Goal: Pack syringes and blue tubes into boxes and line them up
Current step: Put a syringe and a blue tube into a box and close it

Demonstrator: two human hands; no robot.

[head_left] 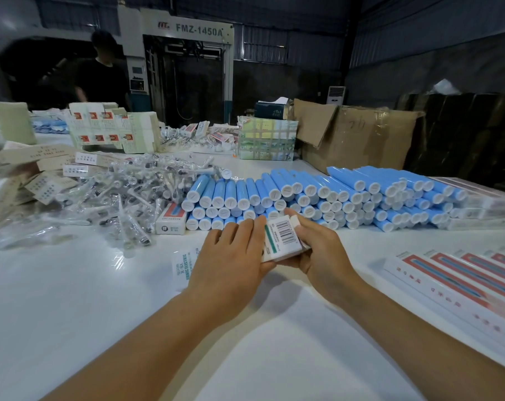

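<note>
Both hands hold one small white box [284, 238] with a barcode and a green stripe, just above the white table [101, 314]. My left hand [231, 256] grips its left side; my right hand [318, 250] grips its right end, thumb near the flap. Right behind the hands lies a long stack of blue tubes [318, 198] with white caps. A heap of syringes in clear wrappers [124, 198] spreads to the left. A row of filled white-and-red boxes [453, 282] lies lined up at the right. Another box [184, 267] lies flat under my left wrist.
Flat and folded white cartons [37, 175] pile up at the far left, and one closed box [171, 221] stands by the tubes. A brown cardboard carton [358, 137] and a taped package [267, 138] stand at the back. A person in black [101, 73] stands behind the table.
</note>
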